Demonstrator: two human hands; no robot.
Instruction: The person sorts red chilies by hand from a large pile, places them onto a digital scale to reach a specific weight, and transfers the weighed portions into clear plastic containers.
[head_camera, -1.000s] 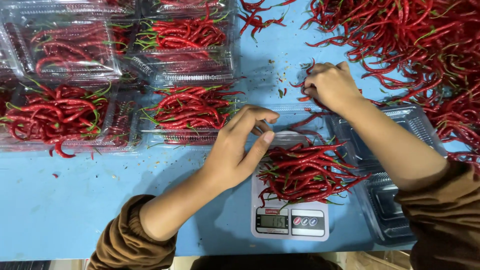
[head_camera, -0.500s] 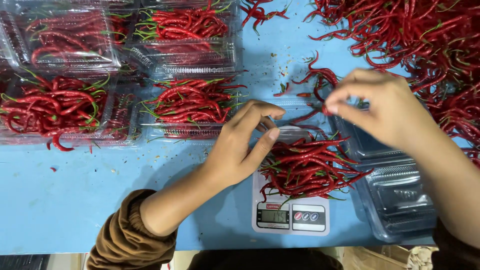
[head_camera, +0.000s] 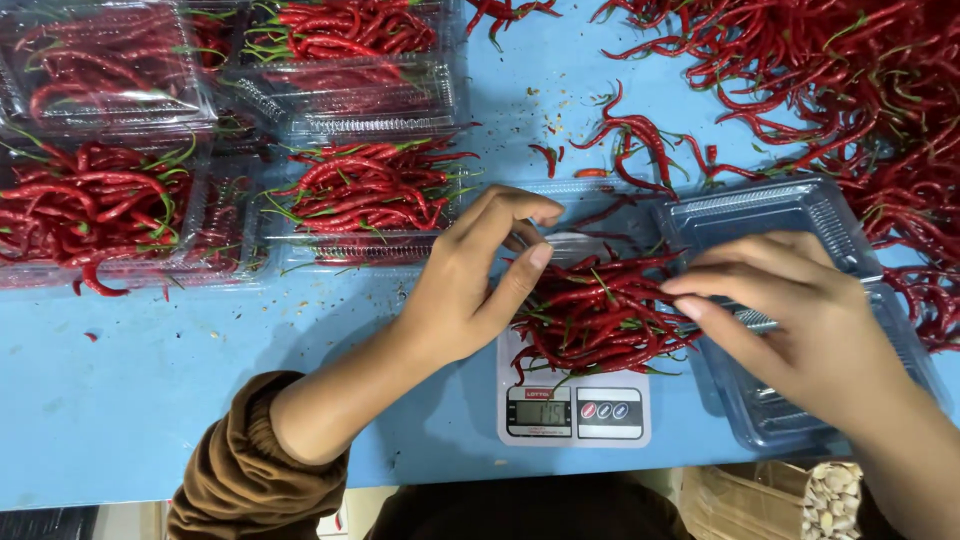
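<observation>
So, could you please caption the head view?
Both hands, left hand and right hand, flank red chillies on a digital scale.

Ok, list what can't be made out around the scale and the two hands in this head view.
- Scale: its platform is hidden under the chilli pile; the display digits are too small to trust.
- Right hand: its palm side is turned away, so any grip is unseen.
- Left hand: its fingertips cover the pile's edge.
- Loose chilli heap: cut off by the top and right edges.
</observation>
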